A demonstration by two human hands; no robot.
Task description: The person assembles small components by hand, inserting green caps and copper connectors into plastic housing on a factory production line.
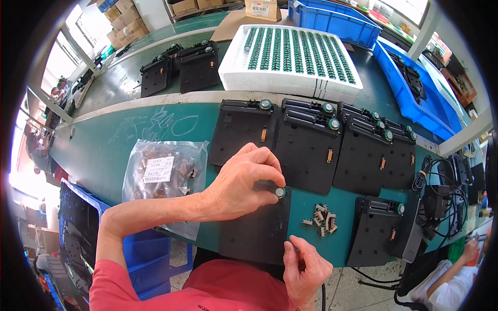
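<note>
In front of me lies a flat black panel [252, 233], partly covered by my left arm. My left hand [241, 181] is over its far end, thumb and forefinger closed about a small round part [280, 192] with a silver face and green rim. My right hand [307, 267] is at the panel's near right corner. Its fingers are curled, with thumb and forefinger tips close together; anything between them is too small to make out. Several small pin connectors [324, 220] lie in a loose pile on the green table just beyond my right hand.
Finished-looking black panels [308, 150] with round parts stand in rows beyond. Another panel stack [376, 230] sits at right, beside tangled black cables [441, 192]. A clear bag [166, 173] of parts lies left. Behind are a white foam tray [290, 80] and blue crates [334, 23].
</note>
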